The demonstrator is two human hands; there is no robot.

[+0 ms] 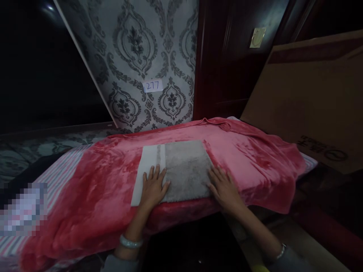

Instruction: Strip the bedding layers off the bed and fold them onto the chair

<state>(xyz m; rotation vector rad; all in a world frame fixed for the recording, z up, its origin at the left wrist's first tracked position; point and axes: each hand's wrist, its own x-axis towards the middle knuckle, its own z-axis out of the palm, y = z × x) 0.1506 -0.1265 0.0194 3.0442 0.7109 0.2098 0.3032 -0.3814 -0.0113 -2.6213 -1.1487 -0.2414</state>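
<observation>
A grey plush piece of cloth lies flat on a pink and red blanket. Along its left side runs a smooth white strip, with a thin grey line between the two. My left hand rests flat over the white strip and the cloth's left part, its fingers spread. At the cloth's right edge lies my right hand, fingers stretched out, partly on the blanket. Neither hand grips anything.
A striped cloth shows under the blanket at the left. A large cardboard box leans at the right. Behind are a patterned wall with a paper marked 277, a dark screen and a dark wooden panel.
</observation>
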